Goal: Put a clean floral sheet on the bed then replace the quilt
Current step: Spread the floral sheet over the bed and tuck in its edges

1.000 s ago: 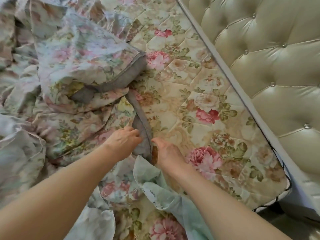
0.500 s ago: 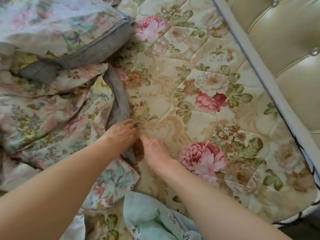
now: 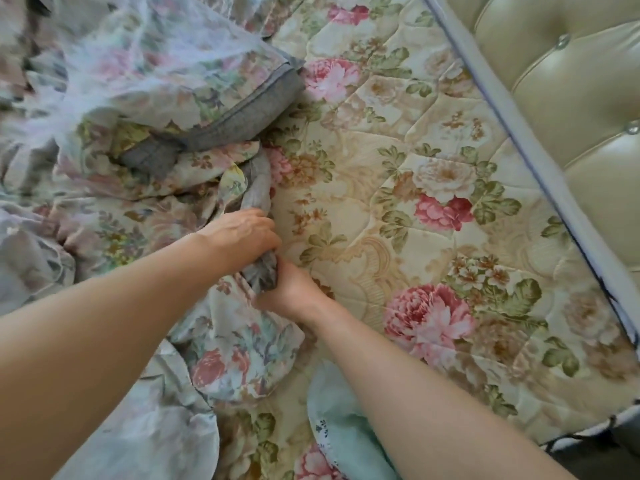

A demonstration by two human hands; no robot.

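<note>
Both hands now on gray sheet edge; no writing.

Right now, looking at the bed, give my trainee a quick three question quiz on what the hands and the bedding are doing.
1. True or false: both hands grip the grey band.
2. What lies to the right of the hands: A bare quilted mattress, B a pillow, C a folded towel?
3. Fill in: the headboard is padded and ____.

Key:
1. True: left hand and right hand bunch the grey band of the floral sheet.
2. A, mattress.
3. Tufted, headboard.
</note>
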